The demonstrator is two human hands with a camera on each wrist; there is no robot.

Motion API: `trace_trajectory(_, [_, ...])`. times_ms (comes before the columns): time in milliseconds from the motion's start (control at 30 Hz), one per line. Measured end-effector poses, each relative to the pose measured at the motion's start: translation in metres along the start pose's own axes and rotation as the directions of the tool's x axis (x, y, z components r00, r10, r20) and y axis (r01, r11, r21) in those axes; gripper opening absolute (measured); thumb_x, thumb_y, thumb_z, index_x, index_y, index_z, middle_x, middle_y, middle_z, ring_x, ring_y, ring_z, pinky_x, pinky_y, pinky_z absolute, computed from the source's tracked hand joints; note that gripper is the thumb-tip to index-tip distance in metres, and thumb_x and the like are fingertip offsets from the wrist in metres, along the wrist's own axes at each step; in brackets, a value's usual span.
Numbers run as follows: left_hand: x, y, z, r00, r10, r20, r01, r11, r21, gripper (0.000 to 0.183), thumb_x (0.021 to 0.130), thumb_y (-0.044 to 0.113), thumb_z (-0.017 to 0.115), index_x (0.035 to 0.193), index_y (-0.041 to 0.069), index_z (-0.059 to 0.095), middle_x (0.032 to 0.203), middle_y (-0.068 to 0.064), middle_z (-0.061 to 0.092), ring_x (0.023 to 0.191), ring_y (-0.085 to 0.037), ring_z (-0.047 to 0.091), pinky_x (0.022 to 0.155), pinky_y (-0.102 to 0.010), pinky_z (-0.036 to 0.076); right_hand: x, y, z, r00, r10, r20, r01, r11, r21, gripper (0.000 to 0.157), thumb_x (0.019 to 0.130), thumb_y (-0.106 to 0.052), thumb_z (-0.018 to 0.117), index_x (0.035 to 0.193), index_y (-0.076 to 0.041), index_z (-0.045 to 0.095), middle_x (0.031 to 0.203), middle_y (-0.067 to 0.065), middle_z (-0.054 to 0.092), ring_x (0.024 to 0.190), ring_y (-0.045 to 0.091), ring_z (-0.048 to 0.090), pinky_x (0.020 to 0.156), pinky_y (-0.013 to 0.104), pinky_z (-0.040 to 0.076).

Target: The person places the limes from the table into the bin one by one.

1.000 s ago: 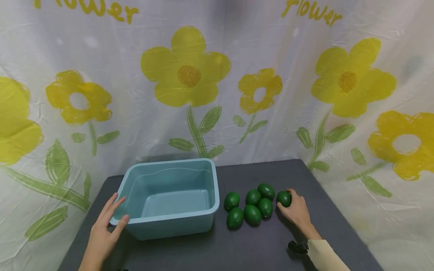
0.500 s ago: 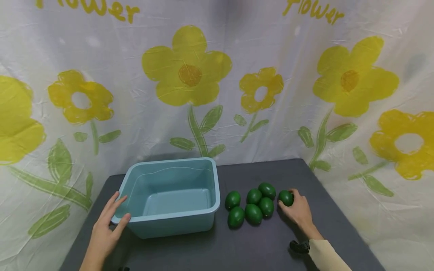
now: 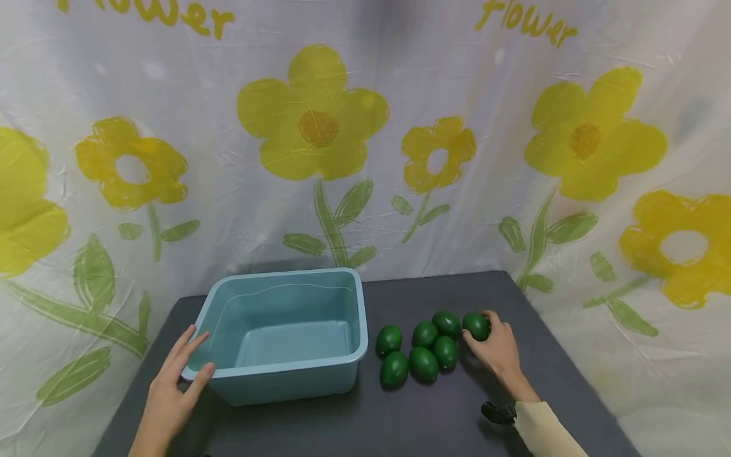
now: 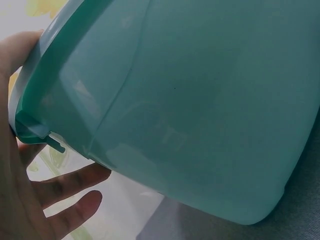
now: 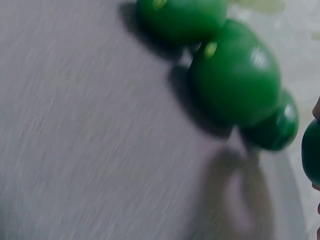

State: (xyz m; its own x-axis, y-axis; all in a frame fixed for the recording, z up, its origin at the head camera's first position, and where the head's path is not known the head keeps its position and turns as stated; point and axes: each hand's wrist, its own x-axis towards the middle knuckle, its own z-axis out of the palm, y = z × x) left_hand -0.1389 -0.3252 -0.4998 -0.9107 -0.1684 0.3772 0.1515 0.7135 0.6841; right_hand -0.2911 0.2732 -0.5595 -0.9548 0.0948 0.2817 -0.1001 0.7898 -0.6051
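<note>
My right hand (image 3: 498, 349) pinches a dark green, egg-shaped avocado (image 3: 475, 326) between thumb and fingers, at the right end of a loose group. In the right wrist view, only part of this held avocado (image 5: 312, 152) shows at the right edge. Several similar avocados, such as the front one (image 3: 424, 365), lie close together on the table. At the left, my left hand (image 3: 171, 397) rests on the front-left corner of a light blue plastic tub (image 3: 285, 369), fingers spread. The left wrist view has the tub's wall (image 4: 200, 100) filling most of it, with fingers (image 4: 75, 182) fairly straight beside it.
The dark grey table (image 3: 388, 425) narrows toward the back. Behind and beside it hangs a white curtain (image 3: 434, 235) printed with yellow flowers. Nothing shows inside the tub. A black band (image 3: 499, 413) is around my right wrist.
My right hand has shifted slightly up and left in the head view with the avocado, which now appears beside the rearmost one. The left hand and tub stay put.
</note>
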Motion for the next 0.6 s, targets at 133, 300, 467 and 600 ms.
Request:
trace_trajectory(133, [0.002, 0.000, 0.000, 1.000, 0.002, 0.002, -0.002, 1.000, 0.001, 0.058, 0.104, 0.023, 0.070, 0.158, 0.017, 0.052, 0.174, -0.007, 0.029, 0.160, -0.033, 0.022, 0.101, -0.084, 0.033, 0.005, -0.017, -0.003, 0.997, -0.068, -0.044, 0.069, 0.997, 0.029, 0.062, 0.096, -0.036, 0.076, 0.144, -0.002, 0.056, 0.121, 0.027, 0.066, 0.100, 0.040, 0.060, 0.077, 0.057, 0.053])
trace_trajectory(300, [0.004, 0.001, 0.000, 1.000, 0.001, -0.015, -0.001, 1.000, -0.002, 0.058, 0.103, 0.023, 0.072, 0.157, 0.018, 0.053, 0.173, -0.010, 0.031, 0.158, -0.039, 0.025, 0.104, -0.084, 0.031, 0.013, -0.040, -0.009, 0.978, -0.177, -0.109, 0.183, 0.982, 0.047, 0.059, 0.093, -0.032, 0.078, 0.140, -0.001, 0.059, 0.115, 0.024, 0.067, 0.095, 0.038, 0.059, 0.073, 0.054, 0.051])
trace_trajectory(467, [0.003, 0.001, 0.000, 1.000, -0.007, -0.015, 0.007, 1.000, -0.001, 0.058, 0.103, 0.023, 0.072, 0.157, 0.018, 0.053, 0.173, -0.011, 0.031, 0.158, -0.039, 0.025, 0.104, -0.084, 0.030, 0.015, -0.059, -0.020, 0.955, -0.250, -0.158, 0.264, 0.961, 0.076, 0.056, 0.090, -0.026, 0.081, 0.136, -0.001, 0.061, 0.110, 0.023, 0.066, 0.093, 0.038, 0.058, 0.072, 0.049, 0.047])
trace_trajectory(600, [0.001, -0.001, 0.000, 1.000, -0.006, -0.015, 0.006, 1.000, 0.000, 0.058, 0.103, 0.023, 0.071, 0.157, 0.018, 0.053, 0.173, -0.010, 0.031, 0.160, -0.013, 0.019, 0.104, -0.083, 0.031, 0.017, -0.076, -0.033, 0.927, -0.309, -0.214, 0.334, 0.938, 0.093, 0.054, 0.088, -0.022, 0.082, 0.133, 0.000, 0.063, 0.105, 0.022, 0.065, 0.090, 0.037, 0.057, 0.071, 0.047, 0.045])
